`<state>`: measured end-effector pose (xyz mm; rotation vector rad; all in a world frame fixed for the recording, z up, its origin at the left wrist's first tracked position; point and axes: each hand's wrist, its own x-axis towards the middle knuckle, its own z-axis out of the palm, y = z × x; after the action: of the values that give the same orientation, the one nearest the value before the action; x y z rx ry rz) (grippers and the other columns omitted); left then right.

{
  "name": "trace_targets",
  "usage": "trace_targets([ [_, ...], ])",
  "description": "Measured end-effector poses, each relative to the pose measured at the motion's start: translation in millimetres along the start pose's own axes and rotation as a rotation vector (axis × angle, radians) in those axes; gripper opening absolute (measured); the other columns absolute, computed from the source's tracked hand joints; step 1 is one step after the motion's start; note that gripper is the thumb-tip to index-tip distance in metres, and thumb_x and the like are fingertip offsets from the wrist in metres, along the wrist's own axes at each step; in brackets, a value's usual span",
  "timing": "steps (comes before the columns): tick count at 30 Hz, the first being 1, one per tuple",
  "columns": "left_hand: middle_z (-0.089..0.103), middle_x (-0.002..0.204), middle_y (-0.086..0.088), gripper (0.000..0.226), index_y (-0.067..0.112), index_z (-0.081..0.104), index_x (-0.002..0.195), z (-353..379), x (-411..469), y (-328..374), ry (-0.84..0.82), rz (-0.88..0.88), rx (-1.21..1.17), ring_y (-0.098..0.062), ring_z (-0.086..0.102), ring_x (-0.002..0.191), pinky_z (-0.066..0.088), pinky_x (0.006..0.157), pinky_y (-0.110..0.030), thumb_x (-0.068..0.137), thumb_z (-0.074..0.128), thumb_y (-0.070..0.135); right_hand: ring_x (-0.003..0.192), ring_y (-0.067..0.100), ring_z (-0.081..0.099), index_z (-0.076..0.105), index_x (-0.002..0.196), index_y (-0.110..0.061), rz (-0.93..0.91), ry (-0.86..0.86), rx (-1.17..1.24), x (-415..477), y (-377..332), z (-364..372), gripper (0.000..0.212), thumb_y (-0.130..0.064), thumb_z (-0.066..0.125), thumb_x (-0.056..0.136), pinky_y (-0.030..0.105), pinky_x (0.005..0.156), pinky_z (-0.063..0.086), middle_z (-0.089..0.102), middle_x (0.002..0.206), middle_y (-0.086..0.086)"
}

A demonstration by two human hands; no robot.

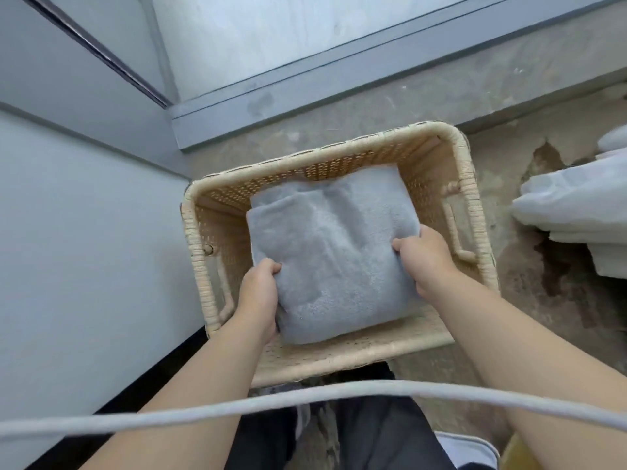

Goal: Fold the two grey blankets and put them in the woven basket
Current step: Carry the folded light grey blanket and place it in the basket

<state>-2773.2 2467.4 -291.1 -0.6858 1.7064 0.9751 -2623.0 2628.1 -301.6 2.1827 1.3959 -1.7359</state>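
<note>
**Grey blanket held inside the basket rim**

The woven basket [475,205] sits on a rough, stained floor [509,106] in the middle of the frame. Its left rim is close to the pale wall [84,232] at frame left, and its far rim is near a grey step [305,106] across the top. A white pile [576,212] at the right edge is well apart from it.

Inside the basket I see bare weave between the blanket and the right wall, and a narrower strip on the left.

The folded grey blanket [332,252] is a thick, fluffy, roughly square bundle within the rim, its far edge against the far wall. A layered fold shows at its upper left. I cannot tell whether it rests on the bottom.

My left hand [259,293] grips the blanket's near-left edge, fingers curled over it. The right hand [424,259] grips the right edge the same way.

A grey strip [305,398] arcs across the lower frame, above dark trousers [373,442].
</note>
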Motion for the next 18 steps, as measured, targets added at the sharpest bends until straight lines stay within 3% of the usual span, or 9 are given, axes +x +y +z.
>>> trace_targets([
  [2,0.076,0.083,-0.005,0.029,0.016,0.071,0.092,13.0,31.8,-9.5,-0.015,-0.03,-0.041,-0.026,0.073,0.071,0.056,0.069,-0.036,0.074,0.051,0.026,0.086,0.019,0.061,0.06,0.081,-0.022,0.009,-0.023,0.001,33.2,12.4,9.5,0.019,-0.005,0.054,0.084,0.03,0.072,0.049,0.065,0.089,-0.005],
  [5,0.076,0.084,-0.007,0.029,0.013,0.071,0.096,24.1,77.4,-24.7,0.008,-0.06,-0.082,-0.028,0.071,0.079,0.055,0.08,-0.039,0.079,0.048,0.02,0.085,0.019,0.064,0.063,0.076,-0.024,0.018,-0.053,0.009,73.9,32.9,27.7,0.025,-0.002,0.053,0.084,0.031,0.074,0.054,0.068,0.088,-0.006],
  [7,0.075,0.096,-0.01,0.033,0.013,0.069,0.103,26.1,107.1,-33.9,0.047,-0.069,-0.096,-0.032,0.069,0.092,0.052,0.09,-0.046,0.079,0.048,0.02,0.089,0.019,0.065,0.065,0.086,-0.022,0.019,-0.076,0.036,97.7,46.9,44.8,0.023,-0.002,0.054,0.085,0.031,0.075,0.054,0.07,0.095,-0.003],
  [10,0.071,0.106,-0.012,0.036,0.011,0.068,0.106,27.2,150.5,-41.4,0.143,-0.041,-0.13,-0.035,0.065,0.101,0.048,0.097,-0.05,0.077,0.048,0.017,0.101,0.026,0.064,0.064,0.111,-0.015,0.057,-0.08,0.087,130.0,68.5,74.1,0.028,-0.002,0.056,0.087,0.042,0.093,0.052,0.069,0.11,0.005],
  [14,0.069,0.108,-0.017,0.034,0.008,0.068,0.104,28.5,189.3,-49.5,0.176,0.024,-0.033,-0.035,0.065,0.098,0.052,0.091,-0.045,0.078,0.045,0.011,0.105,0.031,0.062,0.062,0.104,-0.016,0.109,-0.029,-0.006,157.5,100.5,101.7,0.024,-0.001,0.058,0.086,0.045,0.096,0.05,0.067,0.113,0.011],
  [18,0.063,0.119,-0.018,0.04,0.005,0.057,0.123,25.3,208.8,-54.4,0.214,0.106,0.215,-0.033,0.06,0.107,0.048,0.097,-0.043,0.086,0.042,0.011,0.113,0.028,0.058,0.059,0.122,-0.01,0.075,0.064,-0.143,156.7,119.4,110.5,0.035,-0.004,0.057,0.088,0.025,0.088,0.042,0.063,0.123,0.011],
])
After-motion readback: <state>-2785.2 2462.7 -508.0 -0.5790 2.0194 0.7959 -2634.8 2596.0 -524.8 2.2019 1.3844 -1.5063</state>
